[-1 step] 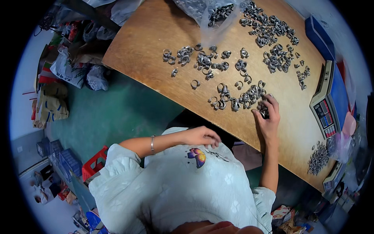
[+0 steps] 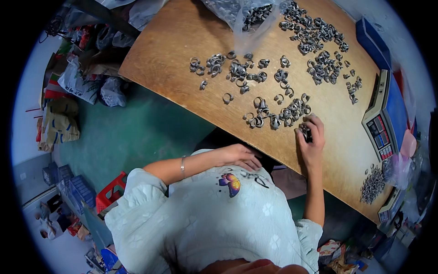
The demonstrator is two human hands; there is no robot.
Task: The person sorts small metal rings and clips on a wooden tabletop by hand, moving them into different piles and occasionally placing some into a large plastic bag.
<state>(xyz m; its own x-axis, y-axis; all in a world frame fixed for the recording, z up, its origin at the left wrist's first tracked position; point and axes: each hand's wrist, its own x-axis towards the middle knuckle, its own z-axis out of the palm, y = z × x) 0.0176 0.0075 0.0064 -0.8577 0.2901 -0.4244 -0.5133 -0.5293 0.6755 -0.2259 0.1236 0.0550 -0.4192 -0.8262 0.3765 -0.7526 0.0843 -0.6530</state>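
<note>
Right hand (image 2: pixel 311 137) is resting on the wooden bench (image 2: pixel 169 50), fingers curling shut around a few small metal rings (image 2: pixel 306 132) at the near end of the scattered ring cluster (image 2: pixel 278 112). Left hand (image 2: pixel 239 156) is hanging loosely curled and holding nothing, just off the bench's near edge by the torso. Weighing scale (image 2: pixel 383 118) is sitting well right of the rings, a smaller ring pile (image 2: pixel 373 182) lying near it.
</note>
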